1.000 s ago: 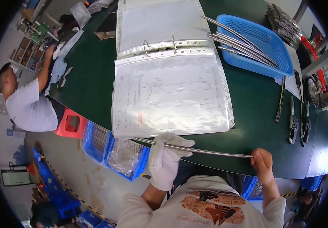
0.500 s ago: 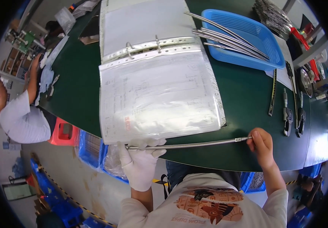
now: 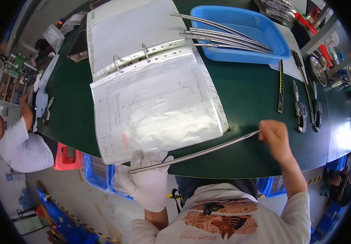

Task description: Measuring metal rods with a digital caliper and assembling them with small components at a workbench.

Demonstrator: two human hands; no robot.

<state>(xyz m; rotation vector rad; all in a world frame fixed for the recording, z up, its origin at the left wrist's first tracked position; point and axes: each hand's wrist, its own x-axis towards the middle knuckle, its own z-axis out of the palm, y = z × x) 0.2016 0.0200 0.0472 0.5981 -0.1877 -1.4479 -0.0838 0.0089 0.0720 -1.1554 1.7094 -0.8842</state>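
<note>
Thin metal rod [image 3: 204, 153] across both hands, at the near edge of the green table [image 3: 246, 95].
My right hand [image 3: 274, 138], bare, has its fingers clamped on the rod's right end; my left hand [image 3: 149, 181], in a white glove, has its fingers extended, the rod lying across them without their closing over it. Just beyond the rod: an open ring binder [image 3: 155, 110] with sleeved sheets. Farther right: a blue basket [image 3: 261, 30] with similar rods [image 3: 230, 39] jutting over its left side, and two micrometers [image 3: 301, 116] side by side.
</note>
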